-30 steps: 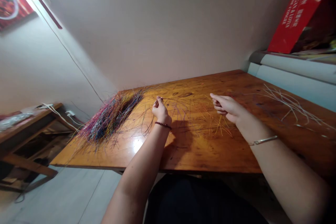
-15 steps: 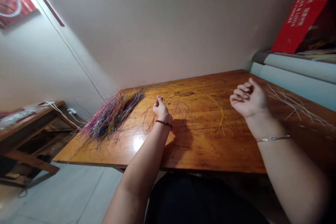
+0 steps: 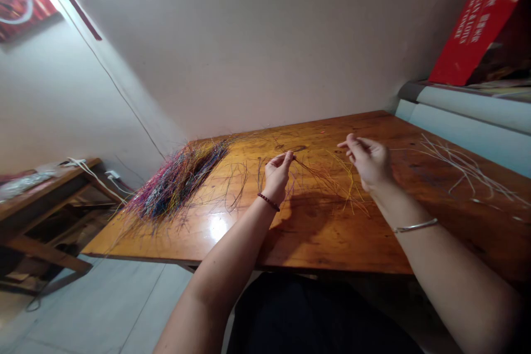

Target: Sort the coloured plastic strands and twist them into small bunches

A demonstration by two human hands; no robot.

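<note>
Your left hand [image 3: 277, 177] is raised over the middle of the wooden table [image 3: 344, 249], thumb and forefinger pressed together at the tips. They appear to pinch the gathered end of some orange strands [image 3: 310, 167], which fan out from your fingertips towards the table's right end. Your right hand [image 3: 370, 163] hangs past the loose end of that fan, fingers partly curled and thumb close to the forefinger; you may have a single fine strand there, but I cannot tell whether the tips meet or hold anything.

Just beside your right hand, on the side towards your left, lie a few yellow strands [image 3: 352, 178]. Well apart from them, near the table's right end, white strands [image 3: 460, 165] cross one another. A thick multicoloured bundle [image 3: 176, 185] spreads along the left end, from close to the far left corner down towards the near edge.

Expect the orange strands to weigh next to nothing. They look thin and springy, stiff enough to stand out from your grip yet easy to bend, so they will likely snag on neighbours and may kink if pulled hard. Fingertips suit them better than a fist: keep the pinch right at the gathered end, and take any single strand close to its free tip, where the fan is widest.
</note>
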